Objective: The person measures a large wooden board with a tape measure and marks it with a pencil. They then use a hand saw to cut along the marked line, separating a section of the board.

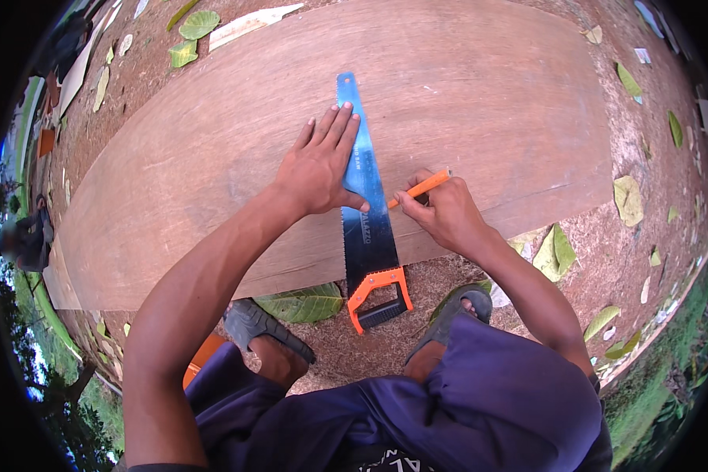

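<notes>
A handsaw (368, 240) with a blue and black blade and an orange and black handle lies across a plywood sheet (173, 189), its handle past the sheet's near edge. My left hand (315, 165) lies on the blade, fingers stretched out over its upper part and thumb lower down. My right hand (444, 208) grips an orange pencil (429, 183), its lower end against the plywood at the blade's right edge. My sandalled feet are on the ground below the sheet, either side of the saw handle.
Large leaves (555, 253) and scraps lie on the dirt ground (645, 244) around the sheet. A person (27, 240) is at the far left edge. An orange object (200, 362) is partly hidden beside my left leg. Grass and plants border the ground on both sides.
</notes>
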### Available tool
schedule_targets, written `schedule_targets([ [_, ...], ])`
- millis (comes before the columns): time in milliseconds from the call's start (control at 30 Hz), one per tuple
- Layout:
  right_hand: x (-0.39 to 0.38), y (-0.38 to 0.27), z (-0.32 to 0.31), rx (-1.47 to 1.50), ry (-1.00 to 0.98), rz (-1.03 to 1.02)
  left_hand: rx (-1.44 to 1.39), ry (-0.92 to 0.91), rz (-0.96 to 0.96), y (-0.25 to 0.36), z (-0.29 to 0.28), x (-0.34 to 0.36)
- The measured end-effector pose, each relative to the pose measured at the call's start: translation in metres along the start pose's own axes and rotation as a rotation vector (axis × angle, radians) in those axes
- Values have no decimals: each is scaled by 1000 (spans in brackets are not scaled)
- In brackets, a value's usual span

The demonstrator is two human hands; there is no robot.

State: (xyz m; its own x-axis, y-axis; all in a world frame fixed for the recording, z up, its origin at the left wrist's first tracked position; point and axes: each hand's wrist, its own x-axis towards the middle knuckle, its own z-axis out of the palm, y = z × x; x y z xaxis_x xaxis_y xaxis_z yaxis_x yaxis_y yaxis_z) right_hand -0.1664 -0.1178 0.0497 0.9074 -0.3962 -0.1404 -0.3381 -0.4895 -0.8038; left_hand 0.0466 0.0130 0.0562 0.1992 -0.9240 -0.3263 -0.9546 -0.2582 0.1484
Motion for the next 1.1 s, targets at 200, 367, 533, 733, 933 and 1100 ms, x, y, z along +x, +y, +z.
schedule_targets([
  [200,24,-6,-9,48,-30,24,10,-13,2,0,0,0],
  [367,-62,14,18,80,-235,116,19,13,19,-2,4,1],
  [533,-33,-2,1,121,-174,167,44,12,-3,-2,5,-1],
  [733,17,6,-4,83,72,3,15,-23,1,0,-1,1],
  [933,89,1,-15,59,206,-119,-9,9,13,0,1,1],
  [1100,115,-3,-18,6,308,-184,-7,10,17,-1,-1,0],
])
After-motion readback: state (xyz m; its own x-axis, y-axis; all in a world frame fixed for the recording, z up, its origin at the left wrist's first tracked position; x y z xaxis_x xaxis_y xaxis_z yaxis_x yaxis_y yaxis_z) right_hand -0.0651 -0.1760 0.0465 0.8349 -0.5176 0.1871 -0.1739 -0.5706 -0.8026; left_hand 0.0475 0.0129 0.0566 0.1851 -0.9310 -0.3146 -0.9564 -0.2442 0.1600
